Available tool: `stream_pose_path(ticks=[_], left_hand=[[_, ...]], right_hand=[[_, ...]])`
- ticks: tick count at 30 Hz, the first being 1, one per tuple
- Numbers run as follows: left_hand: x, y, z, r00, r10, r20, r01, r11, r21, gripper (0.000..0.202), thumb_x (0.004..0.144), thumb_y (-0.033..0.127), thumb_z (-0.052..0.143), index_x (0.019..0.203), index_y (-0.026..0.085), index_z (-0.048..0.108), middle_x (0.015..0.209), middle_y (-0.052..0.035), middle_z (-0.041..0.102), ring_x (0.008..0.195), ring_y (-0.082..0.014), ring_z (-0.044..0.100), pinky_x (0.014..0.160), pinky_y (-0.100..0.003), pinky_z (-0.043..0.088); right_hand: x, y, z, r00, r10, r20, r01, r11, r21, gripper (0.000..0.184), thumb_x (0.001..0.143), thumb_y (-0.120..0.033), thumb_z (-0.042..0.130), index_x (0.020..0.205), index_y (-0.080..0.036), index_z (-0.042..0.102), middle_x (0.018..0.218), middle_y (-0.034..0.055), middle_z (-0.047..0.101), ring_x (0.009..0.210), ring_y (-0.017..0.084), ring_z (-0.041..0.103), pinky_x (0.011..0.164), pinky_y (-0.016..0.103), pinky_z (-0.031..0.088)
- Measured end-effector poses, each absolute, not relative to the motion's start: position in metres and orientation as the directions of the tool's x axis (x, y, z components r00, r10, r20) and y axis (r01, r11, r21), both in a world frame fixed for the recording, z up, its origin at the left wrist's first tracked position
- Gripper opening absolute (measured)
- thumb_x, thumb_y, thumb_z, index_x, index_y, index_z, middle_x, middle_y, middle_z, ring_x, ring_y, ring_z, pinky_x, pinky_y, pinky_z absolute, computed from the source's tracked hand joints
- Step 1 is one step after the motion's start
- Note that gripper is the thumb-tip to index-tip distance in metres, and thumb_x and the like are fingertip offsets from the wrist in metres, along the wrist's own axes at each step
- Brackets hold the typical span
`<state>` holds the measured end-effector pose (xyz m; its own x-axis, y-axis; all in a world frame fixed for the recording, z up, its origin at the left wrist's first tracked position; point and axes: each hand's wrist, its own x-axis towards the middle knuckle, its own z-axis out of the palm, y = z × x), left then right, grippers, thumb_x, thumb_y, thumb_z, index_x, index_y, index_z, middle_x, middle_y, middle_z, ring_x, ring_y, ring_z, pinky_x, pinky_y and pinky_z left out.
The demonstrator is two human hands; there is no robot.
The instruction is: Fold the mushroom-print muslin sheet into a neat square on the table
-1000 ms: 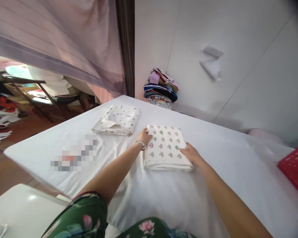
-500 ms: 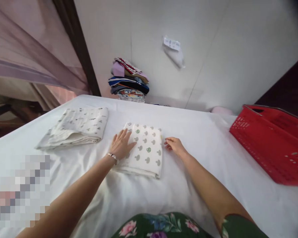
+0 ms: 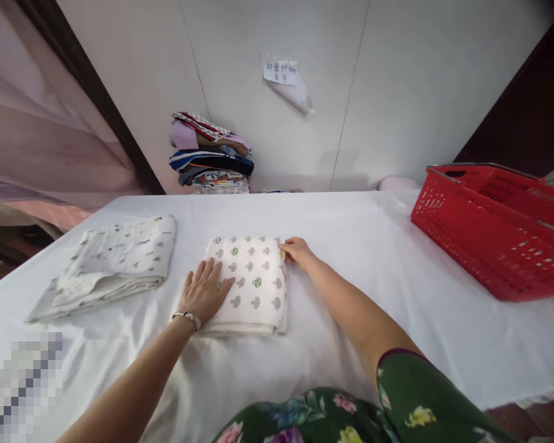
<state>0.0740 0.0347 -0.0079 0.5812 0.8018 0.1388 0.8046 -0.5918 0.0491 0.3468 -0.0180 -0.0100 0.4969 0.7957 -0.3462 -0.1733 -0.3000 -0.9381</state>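
A folded white cloth (image 3: pixel 252 286) with grey and green mushroom prints lies in front of me on the white-covered table (image 3: pixel 341 344). Flat on its left side rests my left hand (image 3: pixel 204 290), fingers stretched out, a bracelet at the wrist. My right hand (image 3: pixel 296 251) pinches the cloth's right edge near the far corner, thumb and fingertips together. Left of it lies a second folded white cloth (image 3: pixel 124 255) with small dark prints, touched by neither hand.
A red plastic basket (image 3: pixel 493 246) stands at the table's right. Behind the far edge, a stack of folded fabrics (image 3: pixel 210 157) sits by the wall. A labelled plastic bag (image 3: pixel 289 86) hangs on the wall. A pink curtain (image 3: pixel 69 111) hangs at left.
My right hand has moved from just beside the mushroom cloth onto its right edge and closed there. My left hand stays flat on the cloth. The camera view has shifted.
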Motion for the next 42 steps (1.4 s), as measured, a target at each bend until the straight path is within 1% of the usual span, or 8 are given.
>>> stream_pose_path(ticks=[4,8,12,17,23,29,34,42], left_hand=[[0.074,0.034,-0.008,0.588,0.795,0.148,0.8,-0.599,0.041,0.062,0.087,0.052,0.029,0.134,0.015,0.041,0.147,-0.0122,0.03,0.137,-0.0283,0.023,0.108,-0.05,0.022],[0.074,0.035,-0.01,0.587,0.795,0.153,0.799,-0.599,0.048,0.062,0.086,0.052,0.03,0.134,0.014,0.041,0.147,-0.0126,0.031,0.136,-0.0287,0.023,0.108,-0.05,0.022],[0.073,0.035,-0.012,0.581,0.8,0.15,0.803,-0.594,0.054,0.063,0.086,0.053,0.031,0.135,0.013,0.04,0.147,-0.0129,0.03,0.137,-0.0282,0.021,0.109,-0.05,0.02],[0.074,0.034,-0.012,0.584,0.795,0.161,0.798,-0.599,0.065,0.064,0.086,0.053,0.03,0.134,0.013,0.04,0.147,-0.0122,0.031,0.137,-0.0277,0.02,0.109,-0.05,0.019],[0.074,0.033,-0.011,0.581,0.799,0.156,0.8,-0.595,0.072,0.064,0.086,0.054,0.027,0.134,0.014,0.041,0.147,-0.0112,0.03,0.137,-0.027,0.019,0.11,-0.05,0.018],[0.074,0.031,-0.008,0.574,0.81,0.123,0.803,-0.586,0.112,0.063,0.086,0.054,0.028,0.134,0.016,0.04,0.148,-0.0093,0.029,0.138,-0.0259,0.018,0.11,-0.05,0.017],[0.076,0.029,-0.007,0.559,0.821,0.114,0.807,-0.571,0.151,0.062,0.086,0.055,0.029,0.135,0.018,0.04,0.149,-0.0088,0.028,0.138,-0.0265,0.017,0.11,-0.051,0.015],[0.068,0.027,0.005,0.509,0.86,0.025,0.808,-0.488,0.331,0.055,0.085,0.052,0.037,0.131,0.023,0.043,0.148,-0.0063,0.029,0.138,-0.0224,0.018,0.109,-0.044,0.023]], right_hand=[[0.347,-0.019,-0.012,0.559,0.761,-0.33,-0.153,-0.297,-0.943,0.011,0.076,-0.021,0.063,0.082,-0.017,0.055,0.048,-0.0064,0.054,0.041,0.008,0.051,0.039,0.016,0.039],[0.343,-0.028,-0.009,0.539,0.772,-0.336,-0.132,-0.317,-0.939,0.022,0.08,-0.028,0.06,0.097,-0.016,0.052,0.054,-0.0045,0.057,0.04,0.009,0.051,0.036,0.018,0.037],[0.331,-0.05,-0.007,0.487,0.815,-0.315,-0.097,-0.308,-0.946,0.045,0.08,-0.037,0.059,0.117,-0.017,0.043,0.066,-0.0016,0.061,0.044,0.01,0.055,0.036,0.019,0.038],[0.314,-0.075,-0.012,0.399,0.882,-0.25,0.009,-0.276,-0.961,0.08,0.076,-0.033,0.064,0.141,-0.019,0.019,0.066,-0.0039,0.057,0.047,0.012,0.054,0.038,0.021,0.04],[0.309,-0.08,-0.012,0.421,0.878,-0.227,0.049,-0.272,-0.961,0.067,0.076,-0.023,0.059,0.137,-0.02,0.03,0.061,-0.0068,0.051,0.044,0.01,0.049,0.04,0.021,0.04],[0.289,-0.112,-0.003,0.338,0.908,-0.247,0.077,-0.289,-0.954,0.082,0.078,-0.036,0.06,0.144,-0.02,0.014,0.063,-0.0048,0.055,0.049,0.012,0.053,0.039,0.021,0.041],[0.258,-0.151,0.001,0.224,0.936,-0.273,0.125,-0.306,-0.944,0.088,0.076,-0.034,0.062,0.145,-0.027,0.007,0.068,-0.0043,0.058,0.051,0.013,0.057,0.035,0.019,0.036],[0.253,-0.163,-0.01,0.242,0.932,-0.269,0.156,-0.311,-0.938,0.075,0.076,-0.03,0.057,0.142,-0.026,0.021,0.057,-0.0086,0.051,0.041,0.009,0.048,0.036,0.019,0.034]])
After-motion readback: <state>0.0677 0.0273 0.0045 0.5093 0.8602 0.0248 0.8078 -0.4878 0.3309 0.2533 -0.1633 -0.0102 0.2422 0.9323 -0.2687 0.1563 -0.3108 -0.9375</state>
